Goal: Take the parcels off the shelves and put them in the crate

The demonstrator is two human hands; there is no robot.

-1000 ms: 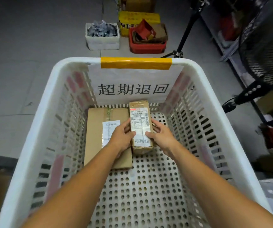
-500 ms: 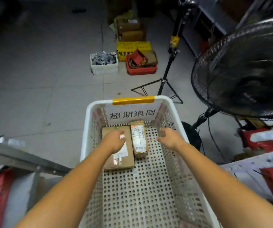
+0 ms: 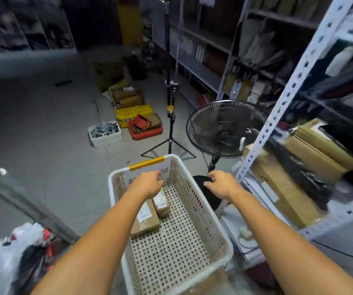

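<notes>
Grey floor tiles run between metal racks, and a white perforated crate (image 3: 203, 218) stands at the person's feet with 2 parcels already on its floor at the far end: a flat brown carton (image 3: 146, 220) and, touching its right side, a narrower taped box (image 3: 161, 204), both with their long axes pointing away from the person. The left hand (image 3: 149, 184) hangs over the crate's far end with nothing in it, fingers loosely curled. The right hand (image 3: 222, 185) is outside the crate's right wall, also bare, fingers half bent. To the right stands a white slotted-angle shelf unit (image 3: 294, 86), and on its lower shelf lie long brown cardboard parcels (image 3: 288, 186), their long axes running away from the person. They lie to the right of both hands, so the right hand is much nearer and would likely lead the next pick, though their length suggests both hands will be wanted. A black pedestal fan (image 3: 224, 128) and a tripod stand (image 3: 170, 116) lie beyond the crate. Writing is scarce: a white sign (image 3: 167, 172) under yellow tape on the crate's far wall is mostly hidden by the left hand, showing only what may be 回; the parcels' labels and the black characters on a yellow box (image 3: 133, 116) are too blurred to read.
</notes>
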